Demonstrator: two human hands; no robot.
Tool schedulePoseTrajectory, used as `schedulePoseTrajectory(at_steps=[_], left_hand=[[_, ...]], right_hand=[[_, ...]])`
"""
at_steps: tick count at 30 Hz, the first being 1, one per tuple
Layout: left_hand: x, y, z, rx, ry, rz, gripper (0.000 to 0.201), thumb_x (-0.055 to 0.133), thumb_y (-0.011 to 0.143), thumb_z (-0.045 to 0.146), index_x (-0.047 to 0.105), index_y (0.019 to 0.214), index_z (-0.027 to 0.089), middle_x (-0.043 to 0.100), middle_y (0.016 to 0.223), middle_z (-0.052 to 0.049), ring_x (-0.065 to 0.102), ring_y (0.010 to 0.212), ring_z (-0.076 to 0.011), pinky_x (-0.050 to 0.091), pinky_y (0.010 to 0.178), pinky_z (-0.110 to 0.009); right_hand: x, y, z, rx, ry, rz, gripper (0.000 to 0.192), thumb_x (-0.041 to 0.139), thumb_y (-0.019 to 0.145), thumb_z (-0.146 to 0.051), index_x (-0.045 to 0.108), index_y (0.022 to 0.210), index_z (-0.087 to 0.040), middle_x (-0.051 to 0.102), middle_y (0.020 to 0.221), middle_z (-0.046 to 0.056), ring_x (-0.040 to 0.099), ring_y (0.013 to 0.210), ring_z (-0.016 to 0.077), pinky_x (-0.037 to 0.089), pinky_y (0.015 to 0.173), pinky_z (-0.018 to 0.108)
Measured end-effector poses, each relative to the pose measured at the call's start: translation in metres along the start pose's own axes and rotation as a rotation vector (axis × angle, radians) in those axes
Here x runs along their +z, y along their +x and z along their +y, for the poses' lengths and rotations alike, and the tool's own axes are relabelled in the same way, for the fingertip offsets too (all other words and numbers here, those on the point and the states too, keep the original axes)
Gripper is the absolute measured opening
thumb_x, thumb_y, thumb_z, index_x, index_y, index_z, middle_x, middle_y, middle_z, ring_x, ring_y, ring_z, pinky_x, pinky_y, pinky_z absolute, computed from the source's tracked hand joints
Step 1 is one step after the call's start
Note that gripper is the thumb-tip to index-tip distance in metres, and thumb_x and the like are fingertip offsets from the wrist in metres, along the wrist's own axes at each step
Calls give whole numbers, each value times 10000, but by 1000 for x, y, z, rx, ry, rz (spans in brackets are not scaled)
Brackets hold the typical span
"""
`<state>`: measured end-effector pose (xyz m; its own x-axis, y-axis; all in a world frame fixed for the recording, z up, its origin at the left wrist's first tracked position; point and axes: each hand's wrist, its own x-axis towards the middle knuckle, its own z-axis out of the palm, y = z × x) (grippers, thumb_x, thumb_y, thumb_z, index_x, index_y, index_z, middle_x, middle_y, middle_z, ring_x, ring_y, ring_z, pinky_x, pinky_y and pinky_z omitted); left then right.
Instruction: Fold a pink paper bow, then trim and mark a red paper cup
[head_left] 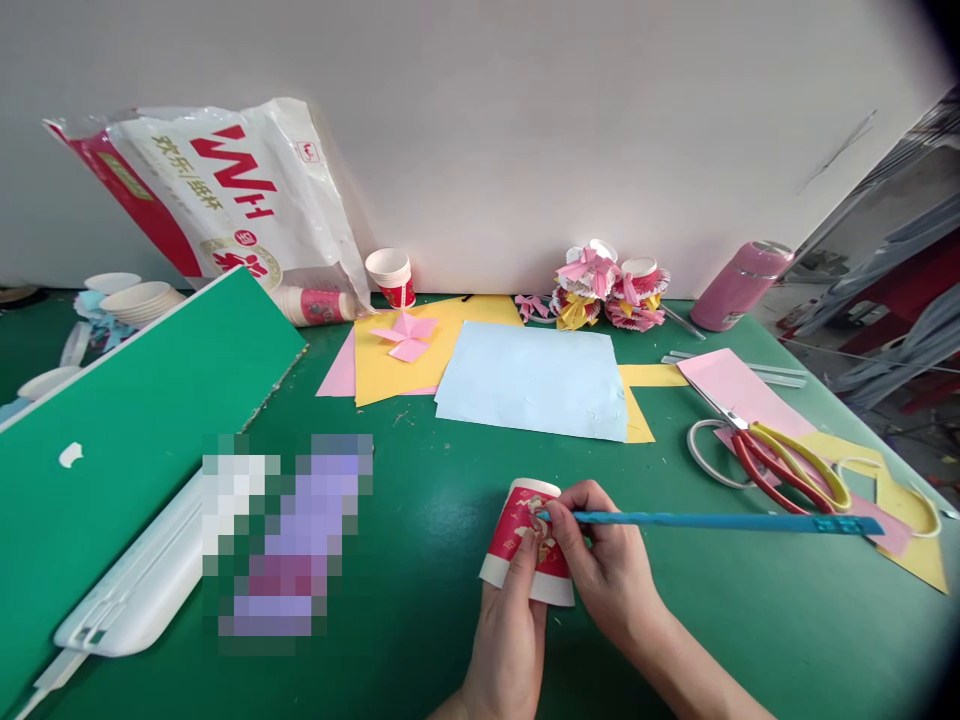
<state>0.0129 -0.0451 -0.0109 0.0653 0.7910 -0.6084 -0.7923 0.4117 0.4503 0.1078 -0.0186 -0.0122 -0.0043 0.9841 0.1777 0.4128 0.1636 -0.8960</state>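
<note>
Steadiness matters here: my left hand [517, 610] wraps its fingers around the red paper cup [525, 540], which lies tilted on its side, mouth toward me, low over the green tabletop [420, 520]. My right hand [600, 565] pinches the near end of a blue ruler [712, 521], whose tip touches the cup's side. I judge the mark comes out clean only if I keep the cup from rolling and the ruler flat against it. Scissors [787, 465] lie well apart on coloured paper.
</note>
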Motion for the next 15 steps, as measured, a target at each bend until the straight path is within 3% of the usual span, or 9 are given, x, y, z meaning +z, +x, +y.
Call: schedulePoseTrajectory(at_steps=[9, 15], left_hand=[[2, -1, 0, -40, -16, 68, 303, 603, 799, 267, 604, 1080, 152, 703, 990, -94, 594, 1044, -266, 404, 971, -367], [4, -2, 1, -18, -24, 35, 311, 585, 813, 271, 600, 1102, 156, 694, 1026, -93, 553, 1110, -259, 391, 987, -355]], right_hand=[[-3, 0, 3, 3, -16, 44, 207, 416, 903, -275, 421, 704, -220, 411, 548, -53, 386, 468, 107, 318, 442, 216], [0, -1, 3, 68, 49, 26, 212, 434, 898, -315, 453, 714, -212, 438, 553, -44, 396, 474, 107, 316, 429, 213]])
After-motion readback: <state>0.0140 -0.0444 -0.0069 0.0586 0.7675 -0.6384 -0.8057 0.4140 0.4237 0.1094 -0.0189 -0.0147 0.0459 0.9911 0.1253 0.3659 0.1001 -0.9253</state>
